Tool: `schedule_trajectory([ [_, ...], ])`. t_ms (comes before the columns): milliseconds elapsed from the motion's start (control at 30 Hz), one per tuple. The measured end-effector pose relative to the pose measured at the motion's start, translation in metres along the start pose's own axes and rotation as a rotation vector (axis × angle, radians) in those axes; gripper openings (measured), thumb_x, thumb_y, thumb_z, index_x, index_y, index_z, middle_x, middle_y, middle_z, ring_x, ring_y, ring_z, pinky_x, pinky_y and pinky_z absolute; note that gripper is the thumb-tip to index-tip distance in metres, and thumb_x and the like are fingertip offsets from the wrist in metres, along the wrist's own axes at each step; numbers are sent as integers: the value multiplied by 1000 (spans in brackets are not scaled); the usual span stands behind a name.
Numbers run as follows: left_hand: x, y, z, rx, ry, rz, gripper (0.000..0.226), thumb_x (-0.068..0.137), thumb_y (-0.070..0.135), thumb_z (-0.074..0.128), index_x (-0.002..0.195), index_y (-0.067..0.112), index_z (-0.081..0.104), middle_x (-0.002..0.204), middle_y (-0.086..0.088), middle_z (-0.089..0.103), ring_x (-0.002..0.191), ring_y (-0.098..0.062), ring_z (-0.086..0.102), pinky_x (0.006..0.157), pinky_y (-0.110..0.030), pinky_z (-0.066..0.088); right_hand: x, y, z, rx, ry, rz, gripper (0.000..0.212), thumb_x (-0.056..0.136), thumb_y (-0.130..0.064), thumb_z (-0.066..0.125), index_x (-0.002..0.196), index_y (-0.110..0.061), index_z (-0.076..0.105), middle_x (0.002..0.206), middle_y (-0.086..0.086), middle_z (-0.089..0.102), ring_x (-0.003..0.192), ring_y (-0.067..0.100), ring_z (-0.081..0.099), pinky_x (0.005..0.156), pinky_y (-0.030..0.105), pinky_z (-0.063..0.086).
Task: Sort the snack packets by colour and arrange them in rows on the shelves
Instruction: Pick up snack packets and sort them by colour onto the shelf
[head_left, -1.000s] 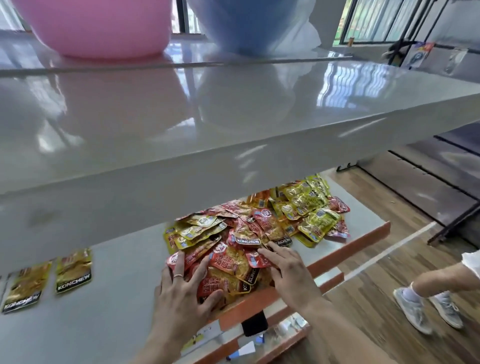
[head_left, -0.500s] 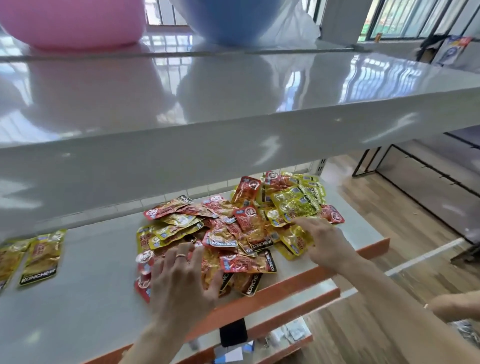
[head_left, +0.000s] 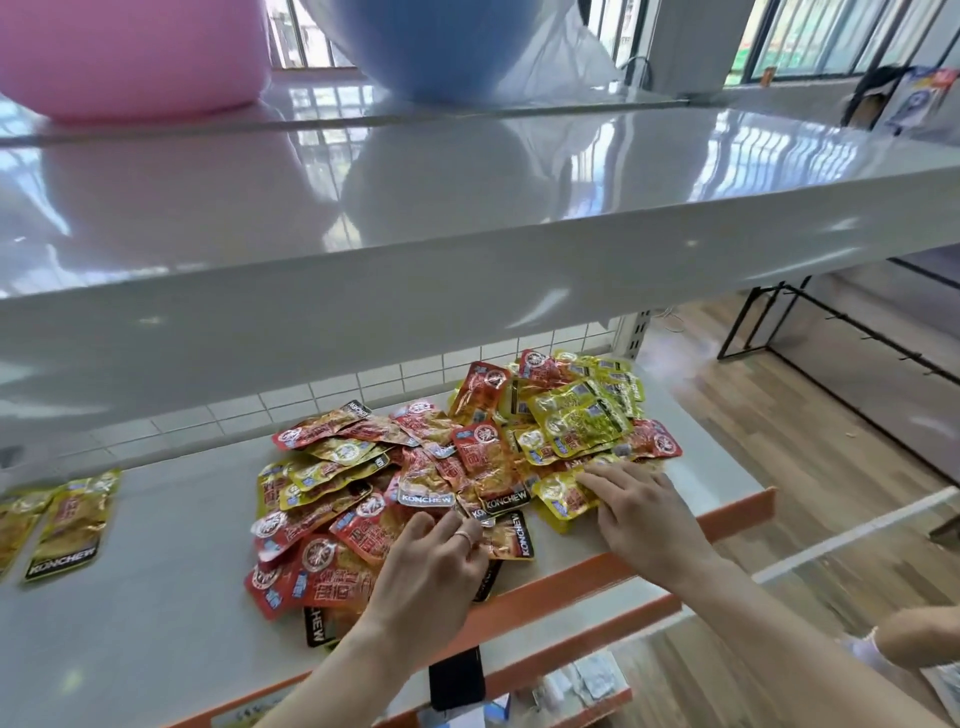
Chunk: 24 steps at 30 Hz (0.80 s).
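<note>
Gold-foil packets (head_left: 67, 519) are lying flat, side by side, at the far left of the middle shelf (head_left: 156, 597), well apart from everything else. Moving right, I am looking at the mixed pile of packets (head_left: 467, 457) heaped on the same shelf, red ones mostly toward its left and near side, yellow ones bunching at its far right, many overlapping.

My left hand (head_left: 431, 566) is reaching into the near edge of the pile. Its fingers (head_left: 467, 535) are curling down close together, with the thumb bending in toward them, over the red packets (head_left: 374, 525) and a black-banded one (head_left: 511, 538). I cannot tell whether they are actually pinching a packet or only pressing on it. A ring (head_left: 464, 538) is showing on one finger.

Further right, my right hand (head_left: 644, 509) is lying palm down at the pile's right end. Its fingers (head_left: 608, 480) are stretching out nearly straight and slightly spread, resting flat on a yellow packet (head_left: 563, 499) and gripping nothing.

An orange edge strip (head_left: 597, 571) is running along the shelf front under both wrists. Above, a glossy white upper shelf (head_left: 467, 249) is carrying a pink bowl (head_left: 130, 57) and a blue bowl (head_left: 441, 47). At the far right, another person's leg (head_left: 919, 639) is showing over the wooden floor (head_left: 779, 415).
</note>
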<state>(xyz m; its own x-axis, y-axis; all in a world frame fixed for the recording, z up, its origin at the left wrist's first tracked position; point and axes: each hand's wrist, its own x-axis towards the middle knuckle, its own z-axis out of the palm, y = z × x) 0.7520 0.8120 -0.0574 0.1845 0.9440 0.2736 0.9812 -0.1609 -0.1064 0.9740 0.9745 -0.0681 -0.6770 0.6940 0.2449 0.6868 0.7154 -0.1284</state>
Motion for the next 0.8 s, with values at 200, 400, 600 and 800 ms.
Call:
schedule_trajectory([
  [200,1,4,-12,-30,375,-6,23,71,15,73,93,18,77,89,-1,66,74,-20,58,67,-33,36,4,-1,-12,220,267,1,29,84,-4,73,112,-12,72,98,-2,74,92,23,68,76,39,57],
  [400,-4,5,-39,-471,560,-296,24,92,20,59,112,30,66,57,12,62,39,-4,50,36,-18,37,18,-33,-37,645,307,168,18,94,-10,64,109,-11,73,82,-13,70,68,8,67,59,26,56],
  [600,-36,8,-67,-1090,537,-910,24,87,14,70,94,38,72,79,14,76,63,-11,70,58,-24,56,24,-101,-38,1161,92,285,26,96,-7,60,85,-28,71,78,-4,75,79,26,70,68,34,59],
  [800,-88,-9,-78,-1376,639,-1125,37,96,-12,49,98,14,75,96,-8,78,96,-24,74,77,-27,60,21,-181,-20,1296,-73,279,21,97,-12,60,82,-22,72,83,10,74,87,41,67,77,55,56],
])
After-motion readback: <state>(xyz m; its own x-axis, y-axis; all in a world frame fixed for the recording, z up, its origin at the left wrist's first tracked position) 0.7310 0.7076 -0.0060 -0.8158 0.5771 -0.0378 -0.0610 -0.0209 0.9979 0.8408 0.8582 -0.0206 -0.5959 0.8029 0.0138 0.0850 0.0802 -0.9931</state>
